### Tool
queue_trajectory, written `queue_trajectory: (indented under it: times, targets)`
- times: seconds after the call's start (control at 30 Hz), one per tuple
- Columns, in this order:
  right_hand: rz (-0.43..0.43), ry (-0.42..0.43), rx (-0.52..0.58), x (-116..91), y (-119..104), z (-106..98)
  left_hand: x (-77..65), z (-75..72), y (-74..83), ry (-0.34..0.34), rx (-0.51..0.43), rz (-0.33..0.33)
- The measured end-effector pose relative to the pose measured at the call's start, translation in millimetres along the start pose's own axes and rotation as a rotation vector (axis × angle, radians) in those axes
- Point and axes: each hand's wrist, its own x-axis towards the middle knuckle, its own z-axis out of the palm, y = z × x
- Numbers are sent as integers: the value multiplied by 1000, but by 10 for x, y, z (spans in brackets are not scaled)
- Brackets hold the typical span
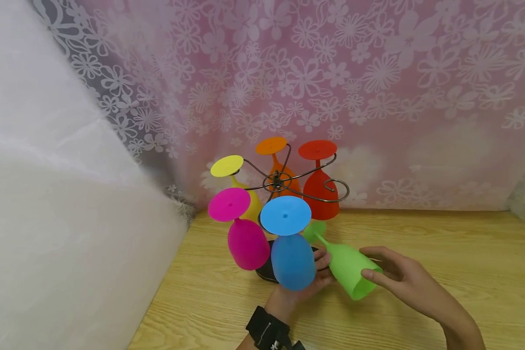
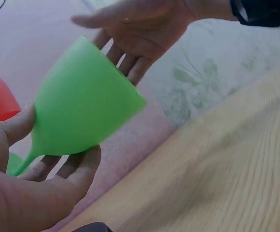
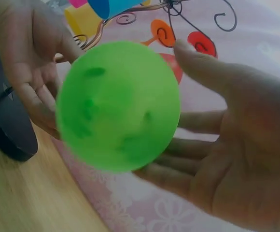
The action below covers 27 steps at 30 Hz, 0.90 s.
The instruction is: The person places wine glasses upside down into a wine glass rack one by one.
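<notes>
A green plastic wine glass (image 1: 347, 267) is tilted on its side above the table, its open mouth toward the lower right. My left hand (image 1: 318, 281) grips it by the lower bowl near the stem, thumb on one side and fingers on the other in the left wrist view. At the mouth end, my right hand (image 1: 398, 274) is spread beside the rim, thumb apart from its loosely bent fingers. The right wrist view looks straight into the glass's mouth (image 3: 118, 106). The blue glass (image 1: 293, 262) partly covers my left hand in the head view.
A dark metal rack (image 1: 277, 182) with curled arms stands on a black base (image 1: 266, 270). Upside down on it hang magenta (image 1: 248, 245), yellow (image 1: 226, 166), orange (image 1: 271, 145) and red (image 1: 321, 194) glasses, plus the blue one. Behind the wooden table (image 1: 442, 243) is a pink floral curtain (image 1: 306, 78).
</notes>
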Motion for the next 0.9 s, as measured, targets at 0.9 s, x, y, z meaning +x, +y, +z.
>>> queue_trajectory:
  times: [0.9]
  targets:
    - [70, -137, -171, 52, 265, 25, -49, 239, 190, 9, 645, 105]
